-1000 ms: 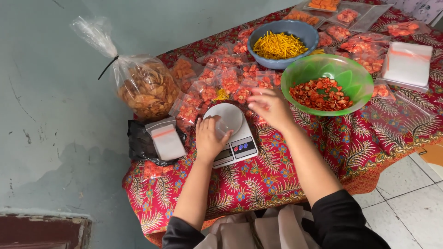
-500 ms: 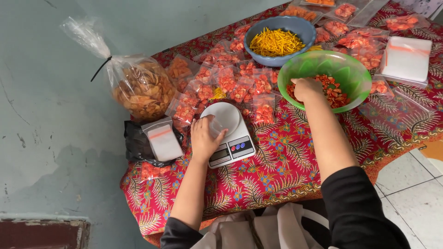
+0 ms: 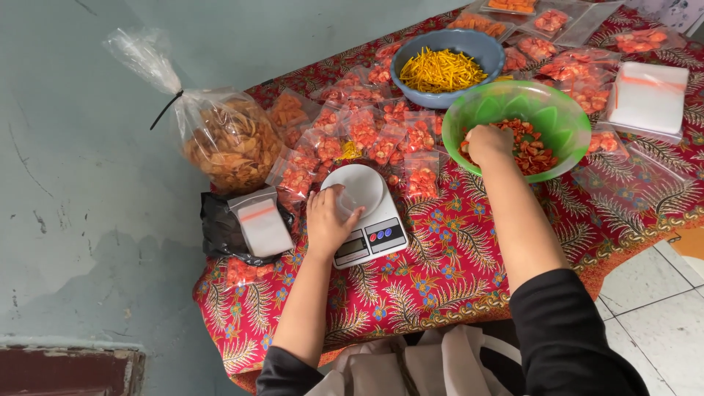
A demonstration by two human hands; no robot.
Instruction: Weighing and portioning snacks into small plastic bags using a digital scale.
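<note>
A small clear bag (image 3: 353, 196) is held on the scale (image 3: 364, 214) by the left hand (image 3: 328, 220); the right hand (image 3: 489, 142) is clenched on light, brittle chips (image 3: 532, 150) in the green bowl (image 3: 565, 117), best pinched loosely.

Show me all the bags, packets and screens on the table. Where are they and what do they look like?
Big clear bag: table's far left, tied shut, full of brown chips.
Small clear packets: spread beyond the scale, filled with orange-red snacks.
Empty bag stack: left of the scale, white with a red strip.
Second stack: far right, same look.
Scale screen: small grey rectangle beside the left hand.
</note>
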